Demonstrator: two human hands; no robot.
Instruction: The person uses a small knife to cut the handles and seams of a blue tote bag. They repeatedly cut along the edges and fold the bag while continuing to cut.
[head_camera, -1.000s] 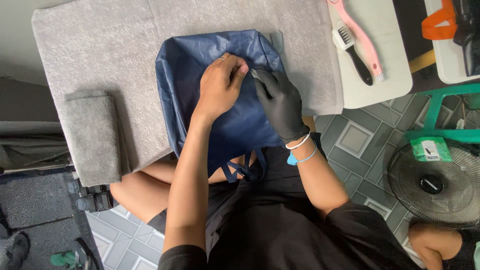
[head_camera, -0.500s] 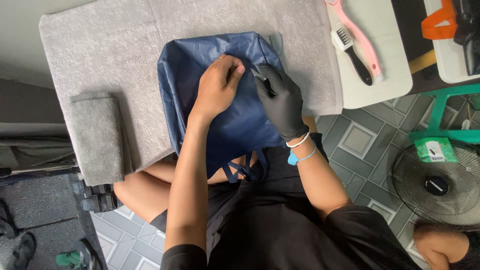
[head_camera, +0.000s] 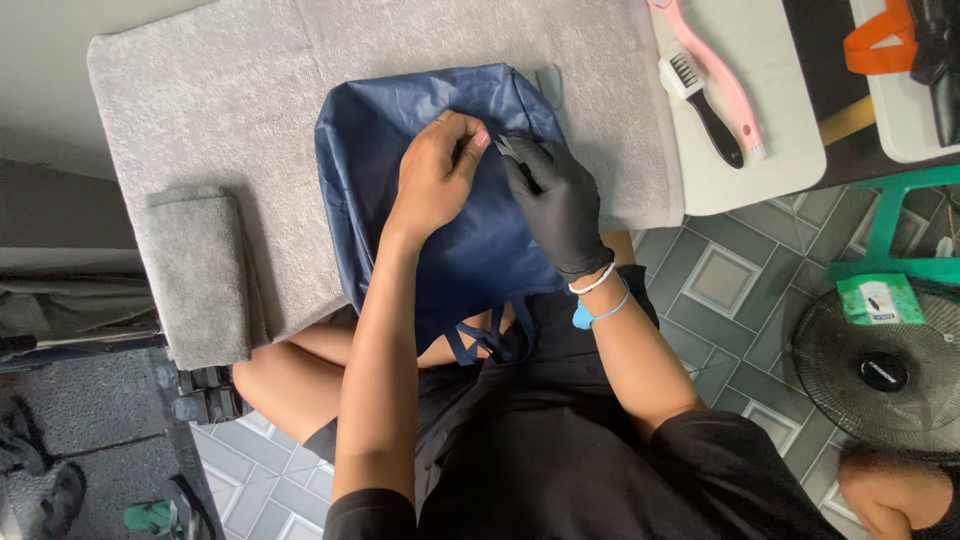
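A dark blue fabric bag (head_camera: 380, 170) lies on a grey towel (head_camera: 230, 90) that covers the table, its handles hanging off the near edge over my lap. My bare left hand (head_camera: 435, 175) rests on the bag and pinches a fold of its fabric near the top. My right hand (head_camera: 555, 200), in a black glove, sits right beside it and grips a small dark metal tool whose tip points at the pinched fabric. The two hands nearly touch over the bag's upper right part.
A folded grey cloth (head_camera: 195, 270) lies at the towel's left edge. To the right stands a white table (head_camera: 790, 150) with a black brush (head_camera: 705, 105) and a pink brush (head_camera: 725, 75). A floor fan (head_camera: 880, 370) and a green stool (head_camera: 900, 230) stand on the tiled floor.
Both hands stay on the bag at the same spot; the fingers shift only slightly. The view has moved a little.
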